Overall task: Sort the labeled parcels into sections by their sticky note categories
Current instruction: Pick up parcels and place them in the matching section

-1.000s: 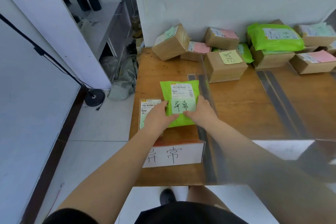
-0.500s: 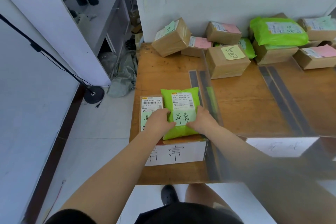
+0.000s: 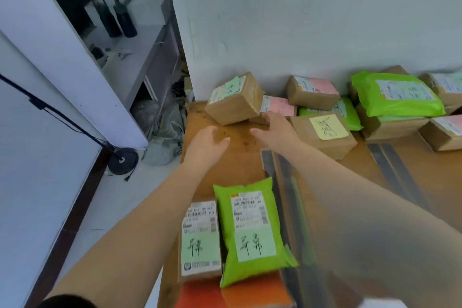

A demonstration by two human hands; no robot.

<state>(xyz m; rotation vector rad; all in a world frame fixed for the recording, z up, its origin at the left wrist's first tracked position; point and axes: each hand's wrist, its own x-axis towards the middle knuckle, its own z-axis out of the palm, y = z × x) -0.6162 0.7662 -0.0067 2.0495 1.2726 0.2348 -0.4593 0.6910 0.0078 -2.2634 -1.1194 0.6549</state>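
Spanning a wooden table [image 3: 240,157] against a white wall [image 3: 300,20], both hands [image 3: 207,142] [image 3: 275,130] empty, fingers relaxed.

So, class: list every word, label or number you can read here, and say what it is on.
"异常", handwritten: note on the green bag.
"异常", less clear: note on the flat box beside it.
Yellow note, tilted box's green note: handwriting unreadable.
All printed shipping labels and barcodes: too blurred.
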